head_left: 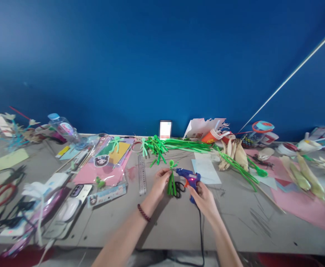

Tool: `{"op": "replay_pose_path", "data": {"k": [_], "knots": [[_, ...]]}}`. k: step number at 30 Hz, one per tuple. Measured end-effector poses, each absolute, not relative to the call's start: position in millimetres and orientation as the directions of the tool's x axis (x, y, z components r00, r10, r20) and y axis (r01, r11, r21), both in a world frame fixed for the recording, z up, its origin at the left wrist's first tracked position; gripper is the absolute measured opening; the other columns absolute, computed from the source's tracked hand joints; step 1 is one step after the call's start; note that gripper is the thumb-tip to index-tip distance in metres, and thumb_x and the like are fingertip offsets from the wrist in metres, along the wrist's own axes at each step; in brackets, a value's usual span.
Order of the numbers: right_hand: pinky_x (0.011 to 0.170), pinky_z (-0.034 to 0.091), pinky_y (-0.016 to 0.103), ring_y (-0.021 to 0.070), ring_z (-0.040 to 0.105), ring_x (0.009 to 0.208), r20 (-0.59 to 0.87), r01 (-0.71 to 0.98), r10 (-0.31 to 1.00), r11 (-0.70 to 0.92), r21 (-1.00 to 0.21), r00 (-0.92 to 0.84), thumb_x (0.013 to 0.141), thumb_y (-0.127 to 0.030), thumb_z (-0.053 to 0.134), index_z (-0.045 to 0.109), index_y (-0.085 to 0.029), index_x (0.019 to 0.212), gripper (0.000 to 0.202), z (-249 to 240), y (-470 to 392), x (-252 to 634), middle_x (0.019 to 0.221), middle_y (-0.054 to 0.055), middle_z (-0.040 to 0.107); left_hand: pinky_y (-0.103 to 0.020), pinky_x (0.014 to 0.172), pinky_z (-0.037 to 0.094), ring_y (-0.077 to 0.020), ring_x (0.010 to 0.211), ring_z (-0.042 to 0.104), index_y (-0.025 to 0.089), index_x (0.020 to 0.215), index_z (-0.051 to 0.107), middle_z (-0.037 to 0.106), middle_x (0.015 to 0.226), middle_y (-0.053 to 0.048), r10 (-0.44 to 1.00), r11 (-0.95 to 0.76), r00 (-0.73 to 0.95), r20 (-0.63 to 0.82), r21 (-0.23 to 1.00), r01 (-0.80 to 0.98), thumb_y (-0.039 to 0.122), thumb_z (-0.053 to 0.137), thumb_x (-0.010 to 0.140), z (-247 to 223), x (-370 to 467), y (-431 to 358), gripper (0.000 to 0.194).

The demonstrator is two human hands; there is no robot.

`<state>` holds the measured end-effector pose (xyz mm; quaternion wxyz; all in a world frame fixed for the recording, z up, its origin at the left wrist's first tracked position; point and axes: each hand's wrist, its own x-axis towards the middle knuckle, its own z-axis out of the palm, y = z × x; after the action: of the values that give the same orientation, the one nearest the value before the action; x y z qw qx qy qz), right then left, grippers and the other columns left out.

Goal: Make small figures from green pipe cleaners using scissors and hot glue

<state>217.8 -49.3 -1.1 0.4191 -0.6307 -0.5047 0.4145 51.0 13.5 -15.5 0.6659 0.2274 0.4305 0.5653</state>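
Note:
Near the middle of the table, my left hand [161, 181] pinches a small green pipe-cleaner figure [171, 183] near its top, with its strands hanging down. A blue glue gun [188, 175] with an orange trigger and a small red light is gripped in my right hand [204, 196]. Its nozzle points left and is at the upper part of the green figure; whether they touch is unclear. Black-handled scissors [180, 189] lie behind the figure, partly hidden. A black cord runs down from the glue gun over the table edge.
Green pipe cleaners [188, 144] lie at the back, with a phone [165, 129] upright against the wall. A clear ruler [142, 174], pink paper and a phone [69, 211] are to the left. Red cups [210, 136], corn husks [241, 155] and more paper are to the right.

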Motion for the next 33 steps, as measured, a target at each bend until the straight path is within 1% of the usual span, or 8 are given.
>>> {"op": "replay_pose_path", "data": {"k": [4, 9, 13, 17, 22, 25, 28, 33], "knots": [[0.043, 0.041, 0.022, 0.013, 0.053, 0.048, -0.089, 0.315, 0.981, -0.14, -0.939, 0.172, 0.074, -0.05, 0.059, 0.052, -0.018, 0.081, 0.033, -4, -49, 218, 0.056, -0.002, 0.056, -0.019, 0.041, 0.028, -0.005, 0.037, 0.041, 0.014, 0.069, 0.062, 0.051, 0.046, 0.006, 0.947, 0.26, -0.016, -0.32, 0.797, -0.546, 0.027, 0.08, 0.053, -18, 51, 14, 0.027], [0.043, 0.041, 0.022, 0.0126, 0.051, 0.047, -0.088, 0.312, 0.979, -0.142, -0.939, 0.183, 0.073, -0.05, 0.059, 0.05, -0.019, 0.079, 0.033, -7, -48, 219, 0.057, -0.002, 0.054, -0.019, 0.042, 0.03, -0.0056, 0.04, 0.044, 0.013, 0.069, 0.063, 0.054, 0.049, 0.004, 0.953, 0.239, -0.029, -0.3, 0.812, -0.532, 0.027, 0.08, 0.053, -19, 51, 15, 0.027], [0.042, 0.04, 0.021, 0.0121, 0.051, 0.047, -0.06, 0.345, 0.982, -0.12, -0.931, 0.179, 0.074, -0.05, 0.059, 0.05, -0.019, 0.079, 0.033, -7, -48, 220, 0.057, -0.002, 0.055, -0.019, 0.043, 0.031, -0.0059, 0.04, 0.045, 0.013, 0.069, 0.063, 0.054, 0.049, 0.004, 0.955, 0.238, -0.027, -0.297, 0.814, -0.53, 0.028, 0.08, 0.053, -18, 51, 14, 0.027], [0.042, 0.04, 0.021, 0.0124, 0.052, 0.046, -0.04, 0.374, 0.982, -0.108, -0.921, 0.187, 0.074, -0.051, 0.058, 0.049, -0.019, 0.077, 0.034, -8, -49, 220, 0.057, -0.002, 0.056, -0.019, 0.042, 0.032, -0.0065, 0.041, 0.046, 0.014, 0.07, 0.063, 0.055, 0.05, 0.004, 0.95, 0.249, -0.028, -0.311, 0.808, -0.533, 0.028, 0.08, 0.054, -16, 51, 14, 0.027], [0.046, 0.043, 0.023, 0.0155, 0.057, 0.052, 0.008, 0.42, 0.983, -0.07, -0.905, 0.181, 0.075, -0.052, 0.056, 0.047, -0.02, 0.077, 0.033, -9, -49, 221, 0.064, 0.002, 0.062, -0.02, 0.042, 0.032, -0.0063, 0.04, 0.045, 0.013, 0.068, 0.063, 0.054, 0.049, 0.004, 0.954, 0.235, -0.038, -0.299, 0.817, -0.527, 0.028, 0.08, 0.053, -18, 51, 15, 0.027], [0.047, 0.042, 0.024, 0.0161, 0.058, 0.052, 0.06, 0.492, 0.979, -0.046, -0.869, 0.197, 0.076, -0.051, 0.056, 0.047, -0.021, 0.077, 0.032, -6, -51, 219, 0.065, 0.003, 0.063, -0.02, 0.041, 0.03, -0.0058, 0.038, 0.043, 0.014, 0.068, 0.062, 0.052, 0.047, 0.005, 0.951, 0.244, -0.035, -0.306, 0.818, -0.521, 0.028, 0.08, 0.053, -19, 51, 16, 0.027], [0.048, 0.041, 0.024, 0.0154, 0.058, 0.049, 0.123, 0.592, 0.972, -0.02, -0.805, 0.2, 0.078, -0.049, 0.054, 0.048, -0.021, 0.079, 0.028, 1, -54, 217, 0.064, 0.002, 0.064, -0.02, 0.041, 0.029, -0.0053, 0.037, 0.041, 0.014, 0.068, 0.062, 0.051, 0.046, 0.005, 0.951, 0.236, -0.052, -0.305, 0.823, -0.517, 0.027, 0.08, 0.052, -20, 52, 17, 0.028], [0.05, 0.042, 0.025, 0.0168, 0.06, 0.051, 0.181, 0.699, 0.964, -0.009, -0.715, 0.197, 0.078, -0.043, 0.052, 0.048, -0.022, 0.082, 0.023, 12, -57, 214, 0.065, 0.003, 0.065, -0.02, 0.044, 0.033, -0.0063, 0.042, 0.045, 0.014, 0.068, 0.063, 0.055, 0.052, 0.003, 0.955, 0.219, -0.062, -0.289, 0.835, -0.504, 0.026, 0.081, 0.053, -19, 52, 16, 0.027]]}}
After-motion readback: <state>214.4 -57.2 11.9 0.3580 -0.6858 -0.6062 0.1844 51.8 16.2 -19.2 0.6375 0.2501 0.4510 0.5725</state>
